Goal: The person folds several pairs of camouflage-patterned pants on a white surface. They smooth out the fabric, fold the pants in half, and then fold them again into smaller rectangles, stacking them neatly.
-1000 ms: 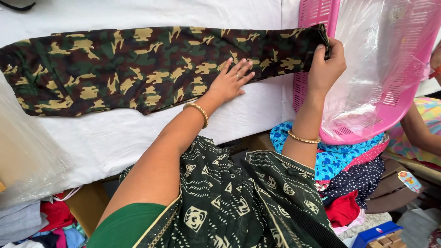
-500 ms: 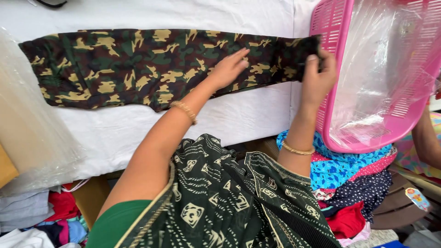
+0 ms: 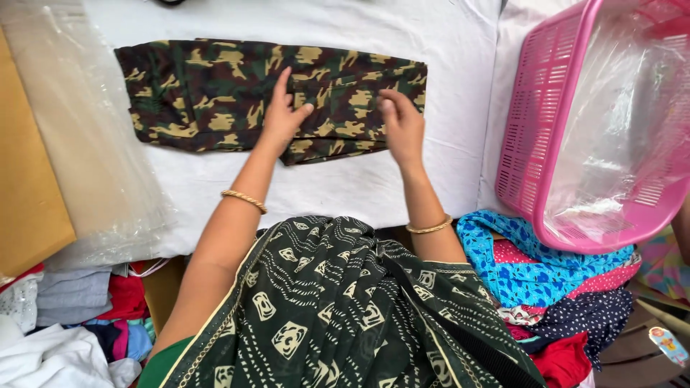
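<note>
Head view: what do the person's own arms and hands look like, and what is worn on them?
Both arms are bare, with no sleeves. Each wrist carries one thin gold bangle: left bangle, right bangle. The left hand and right hand wear no gloves.

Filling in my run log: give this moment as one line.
left hand: flat on folded camouflage cloth | right hand: flat on it | surface: white sheet | nearby: pink plastic basket

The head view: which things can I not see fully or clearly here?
- Camouflage cloth: both hands, left hand and right hand, cover part of the fold.
- Pink basket: cut off by the top and right edges; a clear plastic bag blurs its inside.
- Clothes pile: the basket hides its top.
- Cardboard: cut off by the left edge.
</note>
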